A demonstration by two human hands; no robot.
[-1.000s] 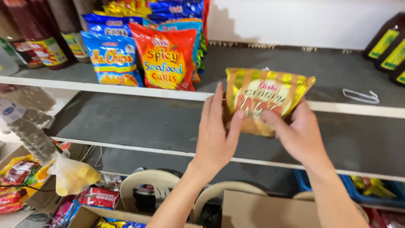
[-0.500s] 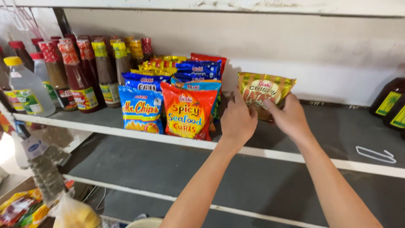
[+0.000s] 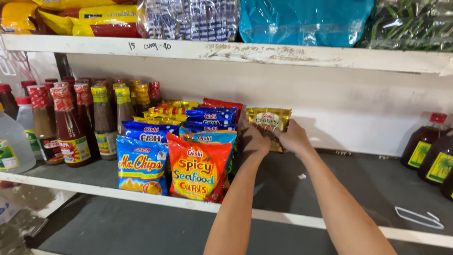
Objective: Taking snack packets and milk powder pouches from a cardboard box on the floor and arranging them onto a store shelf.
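Both hands have carried the shiny gold foil snack packet (image 3: 269, 123) deeper onto the grey shelf (image 3: 358, 184); left hand (image 3: 255, 141) and right hand (image 3: 293, 138) clamp it beside stacked blue snack bags (image 3: 210, 118), which a nudge could topple.

Sauce bottles (image 3: 71, 123) are lined up at the shelf's left, beside blue (image 3: 141, 165) and red snack bags (image 3: 198, 172). Dark bottles (image 3: 432, 151) are seen far right.

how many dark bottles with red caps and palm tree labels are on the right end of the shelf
2 clearly: one dark bottle stands by the back wall, a second bottle sits nearer, its cap cut off. A dark sliver at the frame edge may be a third.
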